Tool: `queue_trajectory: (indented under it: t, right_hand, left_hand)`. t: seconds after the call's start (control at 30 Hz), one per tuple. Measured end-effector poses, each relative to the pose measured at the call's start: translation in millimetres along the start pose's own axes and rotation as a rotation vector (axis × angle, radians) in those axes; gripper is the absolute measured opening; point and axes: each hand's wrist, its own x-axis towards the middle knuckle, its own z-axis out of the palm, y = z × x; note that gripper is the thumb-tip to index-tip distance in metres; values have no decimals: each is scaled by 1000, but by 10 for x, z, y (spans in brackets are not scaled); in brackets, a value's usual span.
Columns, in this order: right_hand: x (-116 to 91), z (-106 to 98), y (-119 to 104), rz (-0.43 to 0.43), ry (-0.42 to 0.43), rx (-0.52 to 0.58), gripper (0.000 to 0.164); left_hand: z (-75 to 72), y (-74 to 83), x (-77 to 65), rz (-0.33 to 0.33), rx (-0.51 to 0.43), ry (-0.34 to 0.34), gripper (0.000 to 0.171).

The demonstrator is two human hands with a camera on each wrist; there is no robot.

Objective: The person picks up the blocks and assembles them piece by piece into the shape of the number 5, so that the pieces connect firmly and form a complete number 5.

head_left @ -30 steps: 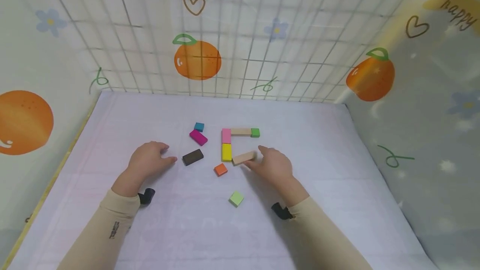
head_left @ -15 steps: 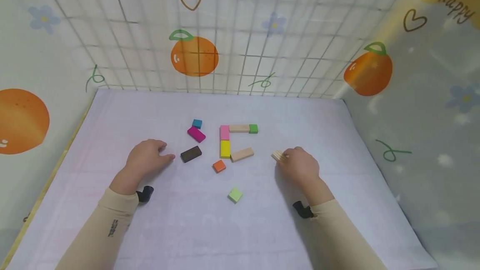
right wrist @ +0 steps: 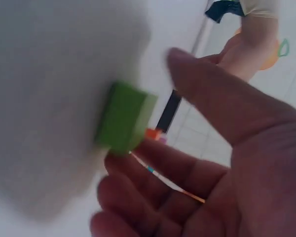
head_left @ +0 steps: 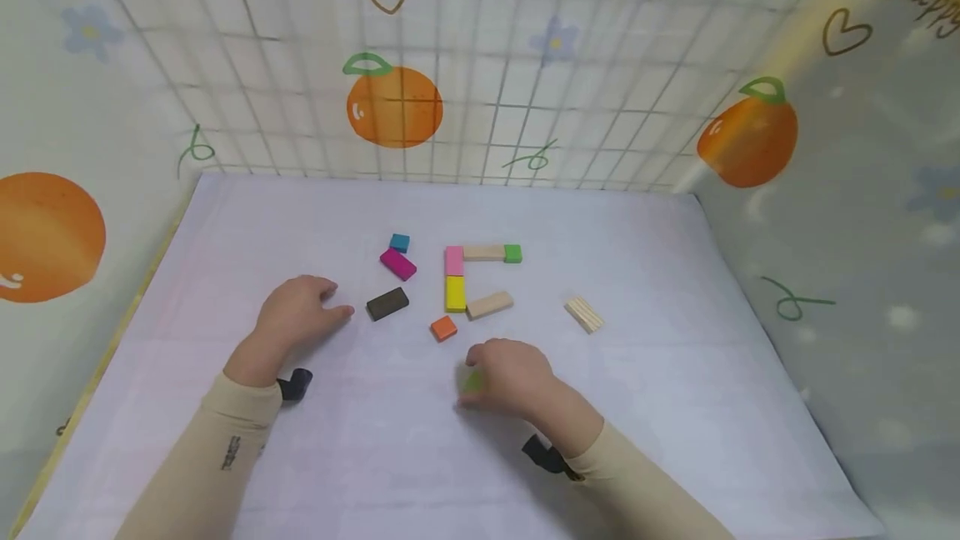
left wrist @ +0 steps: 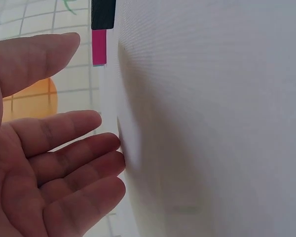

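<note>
- Spanning the lime block (head_left: 472,382), the right hand (head_left: 513,377) has its thumb apart from its bent fingers; the thumb stands clear of the block, and blur hides whether the fingertips touch it.
- Lying loosely spread, the left hand (head_left: 296,315) holds nothing, near the dark block (head_left: 387,304).
- Beyond that, the magenta block (head_left: 398,264) sits just beside the blue block (head_left: 400,243).
- Yellow block (head_left: 455,294), pink block (head_left: 454,261), plain block (head_left: 483,253) and green block (head_left: 513,253) join in a corner.
- Near the yellow lie the orange block (head_left: 444,328) and a slanted second plain block (head_left: 490,305).
- Off to the right, a ridged block (head_left: 583,315) lies on the cloth (head_left: 337,457).
</note>
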Motion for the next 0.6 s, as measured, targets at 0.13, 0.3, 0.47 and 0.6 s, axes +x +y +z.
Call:
queue_trajectory:
  t: [0.13, 0.3, 0.47, 0.6]
  right_hand:
    - [-19, 10, 182, 54, 13, 30, 37]
    - [51, -29, 609, 193, 98, 118, 41]
    - [177, -95, 940, 267, 227, 191, 46]
    - [269, -132, 1014, 280, 277, 233, 44]
  left_hand:
    - [-11, 27, 6, 20, 10, 1, 60]
    - [-24, 50, 7, 29, 19, -6, 60]
    - [-43, 55, -8, 21, 19, -7, 61]
    - [-23, 21, -3, 20, 15, -7, 62]
